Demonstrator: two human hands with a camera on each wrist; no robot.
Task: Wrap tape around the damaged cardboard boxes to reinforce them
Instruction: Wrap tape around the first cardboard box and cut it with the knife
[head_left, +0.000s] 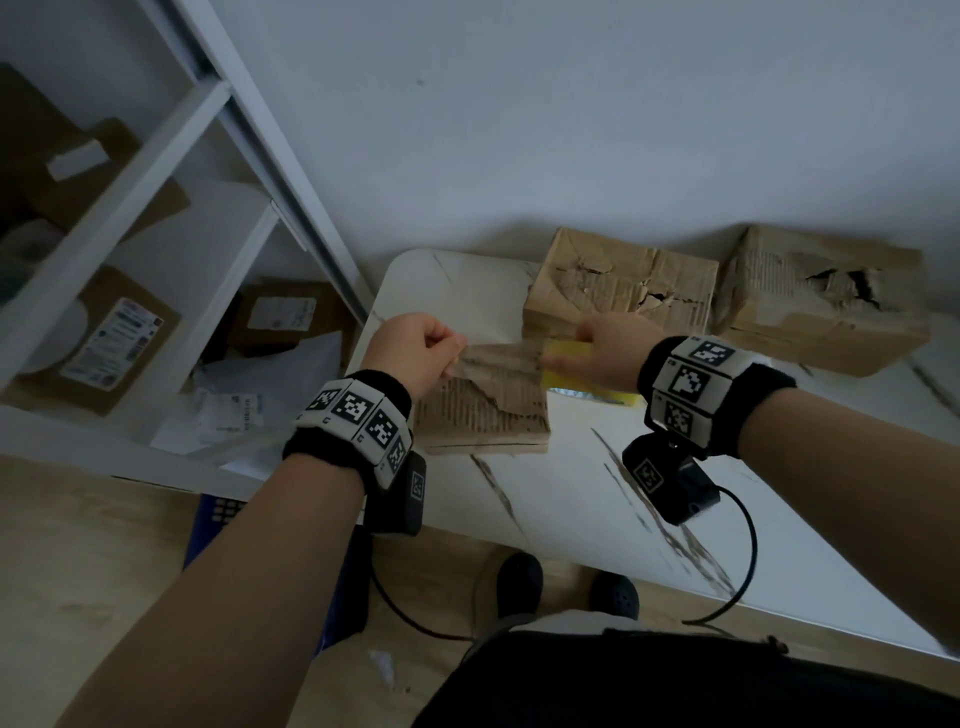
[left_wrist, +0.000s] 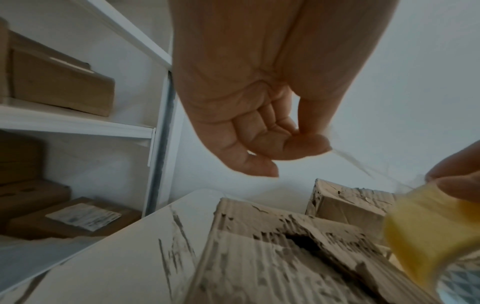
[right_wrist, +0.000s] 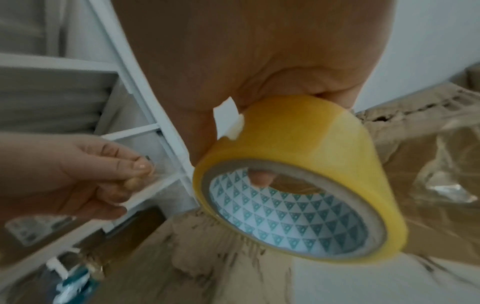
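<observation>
We are stretching a clear strip of tape (head_left: 498, 358) between our two hands above the nearest damaged box (head_left: 488, 410), which is lying on the white worktop (head_left: 571, 493) at its left end. Our right hand (head_left: 608, 353) is gripping the yellow tape roll (right_wrist: 293, 176), one finger hooked through its patterned core, probably so the roll can turn as tape pays out. Our left hand (head_left: 415, 353) is pinching the tape's free end between thumb and fingertips (left_wrist: 306, 148), apparently keeping the film taut and off itself. Both grips are closed on the tape, one at each end. We are holding the strip over the torn, caved-in top, seemingly ready to lower it across the hole. Two more torn boxes (head_left: 618, 286) are waiting against the wall, the farther one (head_left: 821, 296) just beside the first. Parcels are sitting on the white shelving (head_left: 171, 150) to our left.
</observation>
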